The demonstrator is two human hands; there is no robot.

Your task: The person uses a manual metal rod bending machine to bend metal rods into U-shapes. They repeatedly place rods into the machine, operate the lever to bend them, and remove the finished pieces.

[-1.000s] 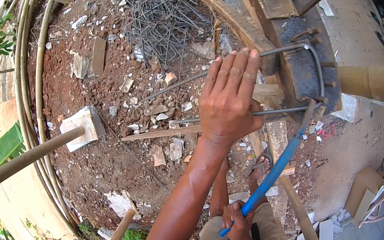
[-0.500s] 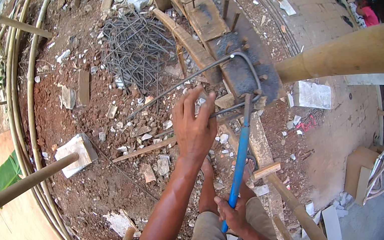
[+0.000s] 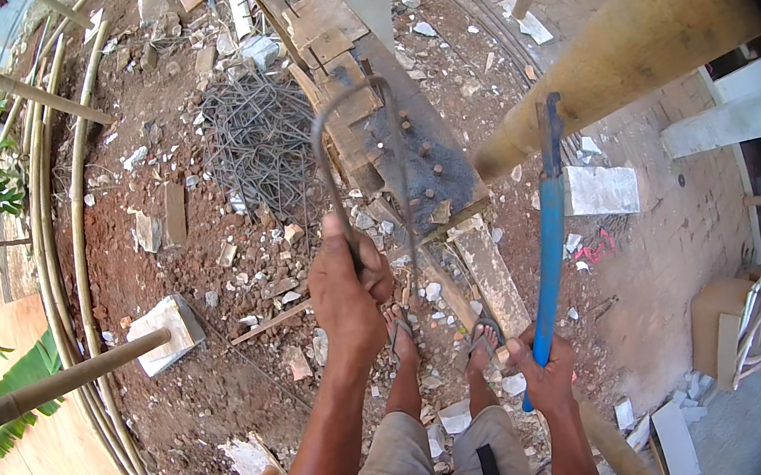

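Observation:
My left hand (image 3: 348,295) is closed around a thin steel bar bent into a U-shaped loop (image 3: 357,156), lifted upright in front of me. My right hand (image 3: 542,373) grips the lower end of a long blue-handled bending tool (image 3: 548,235), which points up and away, clear of the loop. Below the loop lies a dark wooden bending bench (image 3: 401,148) with short pegs standing on it. My sandalled feet (image 3: 404,334) stand on rubble between the two hands.
A tangled pile of bent steel stirrups (image 3: 262,142) lies left of the bench. A thick bamboo post (image 3: 612,58) slants at the right; another pole (image 3: 71,375) crosses at the left. Long curved rods (image 3: 61,251), a white block (image 3: 165,332) and brick rubble litter the red soil.
My left hand has lifted the bent bar off the bench and now holds it upright. The blue tool has come off the bar and swung to the right.

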